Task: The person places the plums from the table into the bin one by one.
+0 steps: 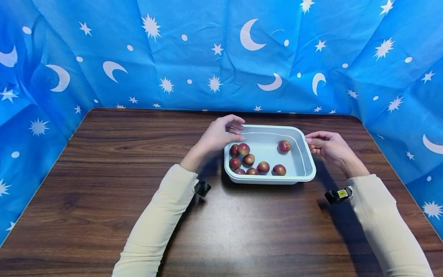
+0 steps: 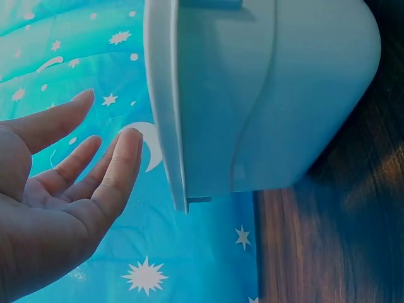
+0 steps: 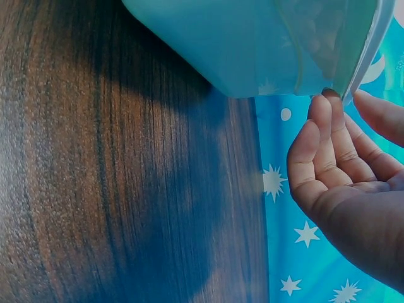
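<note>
A white plastic tub (image 1: 270, 179) holds several red-and-yellow plums (image 1: 263, 167). Most of them cluster at its left and front; one lone plum (image 1: 284, 146) lies toward the back right. My left hand (image 1: 223, 132) hovers at the tub's back left corner, fingers loosely bent and thumb apart. In the left wrist view, a gap separates that hand (image 2: 76, 183) from the tub's rim (image 2: 165, 101). At the right end, my right hand (image 1: 328, 146) pinches the rim. The right wrist view has its thumb (image 3: 379, 113) over the rim and the other fingers beneath.
The tub is over the right half of a dark wooden table (image 1: 114, 161). A blue curtain (image 1: 194, 57) with moons and stars surrounds the back and sides. Each wrist wears a small black camera, the left one (image 1: 202, 188) close to the tub's front left corner.
</note>
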Tool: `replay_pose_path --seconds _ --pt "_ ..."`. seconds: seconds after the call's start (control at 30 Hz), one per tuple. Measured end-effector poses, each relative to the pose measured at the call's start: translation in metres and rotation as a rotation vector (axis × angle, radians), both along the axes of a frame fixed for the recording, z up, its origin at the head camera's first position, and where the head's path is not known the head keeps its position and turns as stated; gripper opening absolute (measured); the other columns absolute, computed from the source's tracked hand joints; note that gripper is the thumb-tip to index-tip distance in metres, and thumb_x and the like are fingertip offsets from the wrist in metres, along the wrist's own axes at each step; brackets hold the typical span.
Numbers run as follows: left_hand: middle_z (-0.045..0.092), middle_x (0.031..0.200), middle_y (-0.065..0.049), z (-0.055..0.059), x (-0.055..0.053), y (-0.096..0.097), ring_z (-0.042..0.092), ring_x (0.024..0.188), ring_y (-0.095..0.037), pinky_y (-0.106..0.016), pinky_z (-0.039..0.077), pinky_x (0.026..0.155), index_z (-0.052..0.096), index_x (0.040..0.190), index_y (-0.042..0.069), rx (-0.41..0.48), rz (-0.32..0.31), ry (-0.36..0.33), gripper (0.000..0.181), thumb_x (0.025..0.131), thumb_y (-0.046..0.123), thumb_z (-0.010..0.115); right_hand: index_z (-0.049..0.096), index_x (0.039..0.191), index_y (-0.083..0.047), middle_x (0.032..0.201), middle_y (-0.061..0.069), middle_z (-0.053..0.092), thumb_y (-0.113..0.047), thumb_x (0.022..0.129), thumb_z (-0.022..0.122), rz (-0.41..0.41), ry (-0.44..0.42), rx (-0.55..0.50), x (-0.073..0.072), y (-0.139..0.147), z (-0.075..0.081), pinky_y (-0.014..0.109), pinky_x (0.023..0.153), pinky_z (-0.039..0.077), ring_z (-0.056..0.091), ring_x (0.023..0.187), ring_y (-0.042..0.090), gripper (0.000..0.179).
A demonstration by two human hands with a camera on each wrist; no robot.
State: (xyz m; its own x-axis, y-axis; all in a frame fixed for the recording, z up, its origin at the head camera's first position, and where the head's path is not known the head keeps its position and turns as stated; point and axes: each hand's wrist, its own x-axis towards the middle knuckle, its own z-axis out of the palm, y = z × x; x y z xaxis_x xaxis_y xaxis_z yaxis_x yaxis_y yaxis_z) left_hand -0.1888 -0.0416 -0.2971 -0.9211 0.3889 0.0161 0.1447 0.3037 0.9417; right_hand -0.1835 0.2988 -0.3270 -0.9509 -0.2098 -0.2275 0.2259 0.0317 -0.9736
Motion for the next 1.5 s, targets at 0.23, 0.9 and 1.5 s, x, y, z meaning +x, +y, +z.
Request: replay_pose_path --seconds 0.23,0.9,1.5 --pt "0.061 0.107 -0.010 -0.001 -0.001 -0.005 0.059 0.096 -0.020 -0.028 0.047 0.082 0.055 0.117 0.002 -0.007 0.004 0.013 0.039 0.080 0.004 0.069 0.065 0.097 -0.004 0.083 0.005 0.064 -0.009 0.086 0.063 -0.004 0.000 0.014 0.000 0.000 0.001 0.023 0.063 0.051 0.058 0.066 0.016 0.013" --pt "0.059 0.113 -0.018 -0.001 -0.002 -0.028 0.057 0.100 -0.024 -0.031 0.046 0.085 0.054 0.116 -0.001 -0.037 0.015 0.068 0.039 0.080 0.005 0.069 0.066 0.095 -0.008 0.084 0.003 0.064 -0.011 0.087 0.062 -0.020 -0.007 0.056 0.002 -0.001 0.002 0.022 0.063 0.051 0.057 0.067 0.016 0.009" --pt "0.058 0.114 -0.019 -0.007 0.000 -0.067 0.057 0.102 -0.027 -0.036 0.045 0.086 0.053 0.117 0.000 -0.074 0.098 0.059 0.036 0.084 0.008 0.064 0.062 0.101 -0.005 0.085 0.005 0.062 -0.007 0.089 0.058 0.000 0.012 -0.019 0.005 0.001 -0.001 0.024 0.063 0.051 0.056 0.067 0.016 0.013"
